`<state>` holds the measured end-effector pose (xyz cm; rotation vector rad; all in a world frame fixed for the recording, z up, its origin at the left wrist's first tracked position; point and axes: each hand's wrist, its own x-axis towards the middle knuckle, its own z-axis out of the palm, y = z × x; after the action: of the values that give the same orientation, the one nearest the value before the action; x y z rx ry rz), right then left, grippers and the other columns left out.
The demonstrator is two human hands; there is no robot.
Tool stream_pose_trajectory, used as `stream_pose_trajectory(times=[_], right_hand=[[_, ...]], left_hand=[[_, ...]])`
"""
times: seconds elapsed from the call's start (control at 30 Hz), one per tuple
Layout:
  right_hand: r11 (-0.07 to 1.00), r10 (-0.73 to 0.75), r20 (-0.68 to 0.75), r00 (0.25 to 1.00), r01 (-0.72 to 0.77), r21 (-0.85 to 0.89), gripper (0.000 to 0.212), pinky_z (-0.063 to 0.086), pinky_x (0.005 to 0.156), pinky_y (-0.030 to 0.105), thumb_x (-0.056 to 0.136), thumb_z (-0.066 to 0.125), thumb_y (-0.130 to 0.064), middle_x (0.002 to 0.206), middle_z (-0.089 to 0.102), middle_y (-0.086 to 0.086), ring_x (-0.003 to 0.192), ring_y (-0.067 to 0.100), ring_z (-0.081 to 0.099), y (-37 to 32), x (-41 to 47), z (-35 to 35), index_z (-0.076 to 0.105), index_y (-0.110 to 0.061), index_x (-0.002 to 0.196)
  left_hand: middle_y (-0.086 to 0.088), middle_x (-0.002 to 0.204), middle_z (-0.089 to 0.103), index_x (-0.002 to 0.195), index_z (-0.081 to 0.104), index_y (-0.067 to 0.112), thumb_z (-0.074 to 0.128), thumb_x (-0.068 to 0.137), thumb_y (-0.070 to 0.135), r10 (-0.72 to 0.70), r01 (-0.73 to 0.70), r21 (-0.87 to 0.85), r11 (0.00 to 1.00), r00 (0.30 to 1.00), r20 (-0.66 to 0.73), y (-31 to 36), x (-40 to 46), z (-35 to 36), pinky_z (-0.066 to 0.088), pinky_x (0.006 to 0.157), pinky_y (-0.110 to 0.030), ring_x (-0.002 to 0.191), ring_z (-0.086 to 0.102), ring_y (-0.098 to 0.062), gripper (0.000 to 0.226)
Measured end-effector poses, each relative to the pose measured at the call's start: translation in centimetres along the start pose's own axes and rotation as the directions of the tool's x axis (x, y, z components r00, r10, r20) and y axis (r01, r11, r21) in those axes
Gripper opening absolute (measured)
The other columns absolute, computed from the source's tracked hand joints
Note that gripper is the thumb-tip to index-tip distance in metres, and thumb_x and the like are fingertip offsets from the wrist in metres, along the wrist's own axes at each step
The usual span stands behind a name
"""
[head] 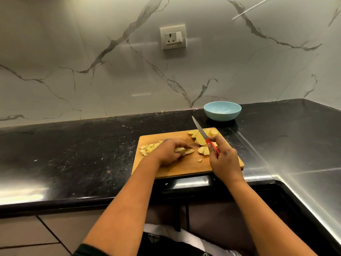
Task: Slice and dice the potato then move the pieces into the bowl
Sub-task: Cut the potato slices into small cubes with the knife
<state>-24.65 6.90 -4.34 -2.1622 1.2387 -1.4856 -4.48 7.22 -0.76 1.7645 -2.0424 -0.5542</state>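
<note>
A wooden cutting board (177,168) lies on a black countertop (73,154), its near edge close to the counter's front lip, and everything here sits in relation to it. Over the middle of the board the left hand (168,152) rests palm down, its fingers curled together and pinching a small stack of potato slices (184,150) flat against the wood. To the left of that hand, on the board's left end, lies a heap of small diced potato pieces (148,148). On the board's right half the right hand (224,159) has its fingers wrapped closed around the red handle of a knife (201,133); the blade points up and away toward the board's far edge, lifted clear of the wood and tilted to the left. Under and around the blade, at the board's far right corner, several larger potato slices (200,139) lie in a loose group, with a few more wedges (203,150) just nearer, between the two hands. One tiny loose scrap (199,160) sits alone on the wood, in front of those wedges. Beyond the board's far right corner, well apart from it and close to the marble wall (110,71), stands a pale blue bowl (222,110); no potato shows inside it. A wall socket (173,37) is mounted on the wall high above the board.
</note>
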Motion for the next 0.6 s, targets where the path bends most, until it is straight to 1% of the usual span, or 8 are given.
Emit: stream_pose_trajectory(times=[0.07, 0.17, 0.23, 0.33, 0.4, 0.47, 0.53, 0.6], right_hand=[[0.999, 0.002, 0.021, 1.000, -0.001, -0.044, 0.021, 0.044, 0.043, 0.026, 0.095, 0.057, -0.011, 0.067, 0.058, -0.004, 0.048, 0.011, 0.050, -0.3, -0.1, 0.0, 0.060, -0.015, 0.115], [0.989, 0.034, 0.117, 0.993, -0.017, -0.149, 0.018, 0.045, 0.048, 0.032, 0.096, 0.054, -0.012, 0.070, 0.062, 0.006, 0.054, 0.020, 0.053, -1.3, -0.5, 0.0, 0.059, -0.014, 0.113], [0.981, 0.073, 0.134, 0.988, -0.047, -0.188, 0.013, 0.044, 0.052, 0.035, 0.096, 0.053, -0.012, 0.071, 0.063, 0.011, 0.059, 0.028, 0.054, -2.2, -1.0, -0.1, 0.059, -0.015, 0.106], [0.951, 0.141, 0.167, 0.976, -0.087, -0.296, 0.014, 0.045, 0.057, 0.035, 0.095, 0.048, -0.010, 0.076, 0.060, 0.011, 0.066, 0.029, 0.053, -3.5, -1.6, -0.3, 0.055, -0.017, 0.105], [0.919, 0.202, 0.204, 0.958, -0.113, -0.379, 0.019, 0.039, 0.060, 0.031, 0.095, 0.044, -0.009, 0.078, 0.052, 0.006, 0.069, 0.026, 0.047, -4.2, -2.1, -0.3, 0.053, -0.018, 0.109], [0.899, 0.233, 0.227, 0.946, -0.121, -0.421, 0.021, 0.037, 0.062, 0.030, 0.096, 0.041, -0.009, 0.079, 0.045, 0.003, 0.070, 0.024, 0.044, -4.7, -2.4, -0.4, 0.051, -0.018, 0.113], [0.898, 0.242, 0.249, 0.938, -0.120, -0.423, 0.023, 0.036, 0.063, 0.030, 0.096, 0.040, -0.008, 0.081, 0.046, 0.004, 0.072, 0.024, 0.045, -4.9, -2.8, -0.4, 0.050, -0.016, 0.115], [0.905, 0.254, 0.273, 0.928, -0.129, -0.405, 0.026, 0.035, 0.065, 0.029, 0.096, 0.040, -0.006, 0.088, 0.055, 0.009, 0.078, 0.026, 0.052, -5.2, -3.1, -0.3, 0.050, -0.014, 0.118]], left_hand=[[0.005, 0.144, 0.052, 0.130, 0.061, 0.033, 0.064, 0.093, 0.017, -0.026, 0.025, -0.016, 1.000, 0.999, -0.029, 0.3, -0.4, 0.0, 0.036, 0.112, -0.034, 0.134, 0.044, -0.017, 0.040], [0.001, 0.144, 0.053, 0.141, 0.051, 0.029, 0.067, 0.093, 0.026, -0.070, 0.075, 0.019, 0.997, 0.977, -0.203, 1.1, -1.3, 0.8, 0.036, 0.108, -0.030, 0.133, 0.045, -0.019, 0.050], [-0.003, 0.147, 0.050, 0.146, 0.045, 0.025, 0.061, 0.096, 0.027, -0.100, 0.131, 0.081, 0.988, 0.947, -0.304, 1.4, -1.9, 2.0, 0.036, 0.110, -0.032, 0.134, 0.045, -0.021, 0.052], [-0.010, 0.151, 0.043, 0.147, 0.043, 0.015, 0.048, 0.101, 0.019, -0.102, 0.171, 0.167, 0.971, 0.929, -0.356, 1.9, -2.4, 4.1, 0.036, 0.109, -0.033, 0.135, 0.046, -0.025, 0.046], [-0.014, 0.150, 0.045, 0.146, 0.044, 0.013, 0.039, 0.102, 0.013, -0.106, 0.193, 0.224, 0.955, 0.931, -0.348, 2.2, -2.2, 4.7, 0.040, 0.106, -0.036, 0.133, 0.048, -0.028, 0.044], [-0.016, 0.148, 0.046, 0.142, 0.047, 0.012, 0.032, 0.103, 0.011, -0.113, 0.204, 0.322, 0.925, 0.953, -0.280, 2.5, -2.0, 4.4, 0.041, 0.105, -0.038, 0.133, 0.047, -0.029, 0.042], [-0.017, 0.153, 0.037, 0.142, 0.046, 0.011, 0.030, 0.102, 0.010, -0.132, 0.191, 0.403, 0.895, 0.977, -0.168, 2.6, -1.8, 4.0, 0.038, 0.108, -0.038, 0.138, 0.041, -0.030, 0.043], [-0.014, 0.161, 0.023, 0.149, 0.036, 0.011, 0.029, 0.102, 0.011, -0.138, 0.162, 0.447, 0.880, 0.987, -0.086, 2.6, -1.8, 3.7, 0.031, 0.114, -0.039, 0.146, 0.028, -0.028, 0.048]])
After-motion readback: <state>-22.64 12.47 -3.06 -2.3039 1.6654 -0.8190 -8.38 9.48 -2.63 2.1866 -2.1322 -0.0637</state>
